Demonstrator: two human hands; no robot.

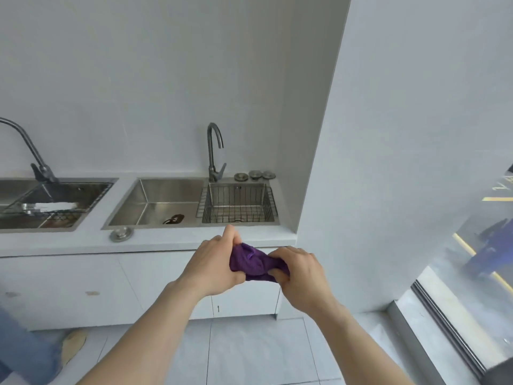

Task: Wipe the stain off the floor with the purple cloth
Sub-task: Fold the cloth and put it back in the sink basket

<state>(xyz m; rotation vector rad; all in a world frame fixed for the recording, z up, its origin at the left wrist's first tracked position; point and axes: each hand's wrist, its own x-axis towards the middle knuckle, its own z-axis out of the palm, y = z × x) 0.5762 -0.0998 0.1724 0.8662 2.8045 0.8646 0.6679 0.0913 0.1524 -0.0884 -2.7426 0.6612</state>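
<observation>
purple cloth (251, 263) ends hidden, left faucet (25, 147) cropped

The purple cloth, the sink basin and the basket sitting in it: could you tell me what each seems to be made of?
Purple cloth: soft, matte, fuzzy fabric, likely microfibre; it bunches between the left hand and right hand.
Sink basin: brushed steel by its grey sheen and soft reflections.
Basket: thin metal wire in an open grid, probably steel.

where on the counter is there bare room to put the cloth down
The front strip of counter is bare between the round strainer lid and the right wall. So is the gap between the two sinks. The back corner is crowded with three lids beside the tap. Both hands grip the purple cloth.
</observation>
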